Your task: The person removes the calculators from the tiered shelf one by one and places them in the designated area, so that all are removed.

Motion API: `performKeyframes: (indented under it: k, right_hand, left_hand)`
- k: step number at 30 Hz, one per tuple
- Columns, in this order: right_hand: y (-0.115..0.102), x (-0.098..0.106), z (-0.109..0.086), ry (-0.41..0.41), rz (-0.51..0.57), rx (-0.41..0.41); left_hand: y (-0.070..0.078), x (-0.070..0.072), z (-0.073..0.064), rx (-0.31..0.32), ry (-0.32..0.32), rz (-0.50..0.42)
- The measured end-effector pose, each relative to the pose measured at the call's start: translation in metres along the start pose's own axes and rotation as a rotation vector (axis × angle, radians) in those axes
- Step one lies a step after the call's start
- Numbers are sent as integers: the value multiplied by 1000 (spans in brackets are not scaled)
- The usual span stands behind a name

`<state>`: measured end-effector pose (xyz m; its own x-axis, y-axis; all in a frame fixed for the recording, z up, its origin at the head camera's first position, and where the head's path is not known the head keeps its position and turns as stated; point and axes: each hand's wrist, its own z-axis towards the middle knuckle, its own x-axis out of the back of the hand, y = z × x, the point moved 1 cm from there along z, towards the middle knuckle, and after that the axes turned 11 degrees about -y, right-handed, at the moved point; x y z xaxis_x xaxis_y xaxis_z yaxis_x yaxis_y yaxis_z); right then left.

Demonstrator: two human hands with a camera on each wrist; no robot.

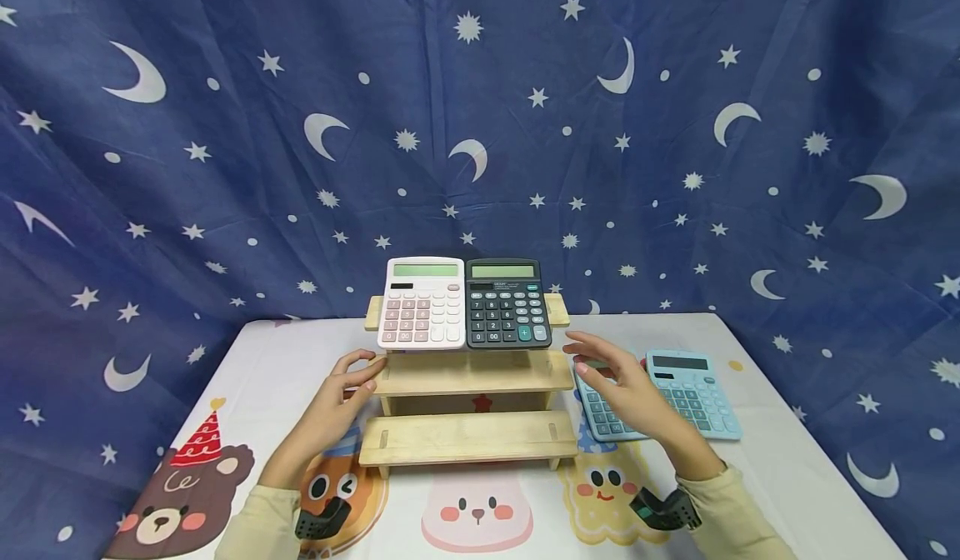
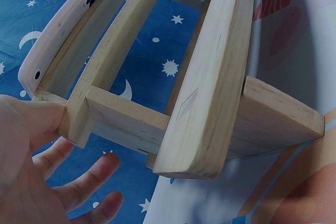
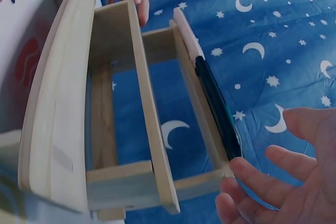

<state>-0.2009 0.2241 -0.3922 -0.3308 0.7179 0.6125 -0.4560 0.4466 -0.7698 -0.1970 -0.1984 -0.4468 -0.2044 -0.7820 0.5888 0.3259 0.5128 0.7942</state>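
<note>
A white calculator [image 1: 422, 303] with pink keys and a black calculator [image 1: 508, 303] lean side by side on the top tier of a stepped wooden rack [image 1: 468, 438]. My left hand [image 1: 339, 402] touches the left end of the middle step, its other fingers [image 2: 92, 182] spread loosely below the plank in the left wrist view. Just right of the black calculator, my right hand [image 1: 626, 385] hovers with loosely bent fingers and nothing held. Below and beyond it, two blue calculators [image 1: 693, 396] lie on the table, the nearer one partly hidden by that hand.
The white tablecloth [image 1: 285, 360] carries printed cartoon figures, including a bear [image 1: 176, 502] at the front left. Behind the table hangs a dark blue curtain [image 1: 480, 127] with moons and stars. Each wrist wears a black strap-on camera [image 1: 322, 520].
</note>
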Motion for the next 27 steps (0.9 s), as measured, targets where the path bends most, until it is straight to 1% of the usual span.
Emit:
performKeyframes:
  k: [6, 11, 15, 17, 23, 27]
  right_hand:
    - [-7, -6, 5, -5, 56, 20]
    - [-9, -10, 9, 1, 68, 24]
    - [-9, -12, 12, -6, 65, 10]
    - [-8, -14, 15, -18, 83, 3]
    - [-3, -16, 27, -56, 242, -3]
    - [2, -19, 35, -61, 355, -12]
  left_hand:
    - [0, 0, -1, 3, -1, -7]
    - [0, -1, -1, -1, -3, -3]
    - [1, -1, -1, -4, -3, -1]
    - [1, 0, -1, -7, -3, -1]
    - [1, 0, -1, -10, -2, -5]
    - [1, 0, -1, -11, -3, -8]
